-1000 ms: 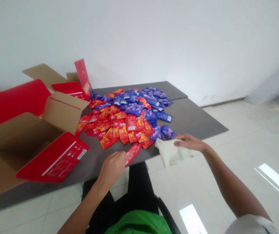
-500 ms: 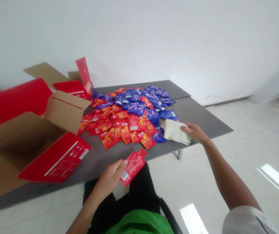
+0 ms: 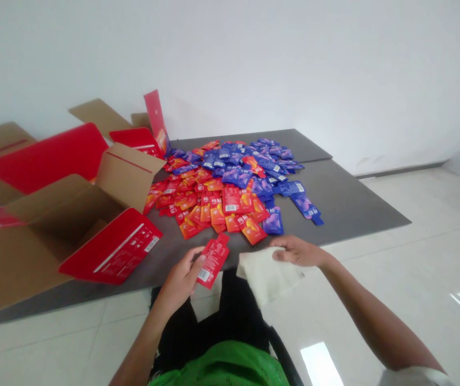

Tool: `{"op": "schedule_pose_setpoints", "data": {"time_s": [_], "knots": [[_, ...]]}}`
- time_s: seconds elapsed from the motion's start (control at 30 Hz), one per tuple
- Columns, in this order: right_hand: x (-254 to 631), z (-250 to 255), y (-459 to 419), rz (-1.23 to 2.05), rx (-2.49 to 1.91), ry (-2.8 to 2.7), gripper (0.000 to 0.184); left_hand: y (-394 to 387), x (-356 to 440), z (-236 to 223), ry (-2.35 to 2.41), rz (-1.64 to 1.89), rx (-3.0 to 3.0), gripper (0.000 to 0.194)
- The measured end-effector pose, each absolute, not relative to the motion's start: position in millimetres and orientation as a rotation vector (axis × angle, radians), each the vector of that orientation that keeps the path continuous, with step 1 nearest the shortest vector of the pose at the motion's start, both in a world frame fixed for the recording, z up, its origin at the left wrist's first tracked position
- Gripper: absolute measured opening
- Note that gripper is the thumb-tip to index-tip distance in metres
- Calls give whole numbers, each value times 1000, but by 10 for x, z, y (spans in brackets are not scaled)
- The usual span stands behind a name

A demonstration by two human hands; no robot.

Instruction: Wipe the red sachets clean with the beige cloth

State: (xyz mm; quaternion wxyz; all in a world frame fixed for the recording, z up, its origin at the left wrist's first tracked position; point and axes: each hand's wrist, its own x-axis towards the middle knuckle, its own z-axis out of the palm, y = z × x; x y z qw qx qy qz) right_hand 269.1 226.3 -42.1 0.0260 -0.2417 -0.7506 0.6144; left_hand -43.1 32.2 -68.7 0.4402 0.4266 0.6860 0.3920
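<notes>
One flat, red plastic pouch (image 3: 214,260), probably light and slippery, suits a side-edge pinch; the left hand (image 3: 186,272) grips it near the grey tabletop (image 3: 354,206), the right hand (image 3: 296,251) clutches folded cream cloth (image 3: 267,276).

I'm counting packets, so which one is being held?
The red packet in the left hand; the other visible packets lie piled on the table.

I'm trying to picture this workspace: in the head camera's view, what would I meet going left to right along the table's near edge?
Nearest open box, left hand, red pouch it holds, pale cloth, right hand.
</notes>
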Motion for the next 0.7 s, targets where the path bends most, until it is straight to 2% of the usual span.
{"op": "schedule_pose_setpoints", "data": {"time_s": [0.1, 0.2, 0.47, 0.7], "knots": [[2373, -407, 2295, 1962, -672, -2358, 38, 266, -581, -652, 1738, 989, 1036, 71], [2279, -390, 2375, 1890, -765, -2341, 39, 218, -688, -644, 1753, 988, 1021, 72], [2612, -396, 2467, 1698, -1090, -2150, 45, 276, -575, -615, 1753, 828, 1129, 53], [2682, -590, 2437, 1727, -1185, -1857, 44, 510, -312, -603, 2009, 709, 1525, 38]]}}
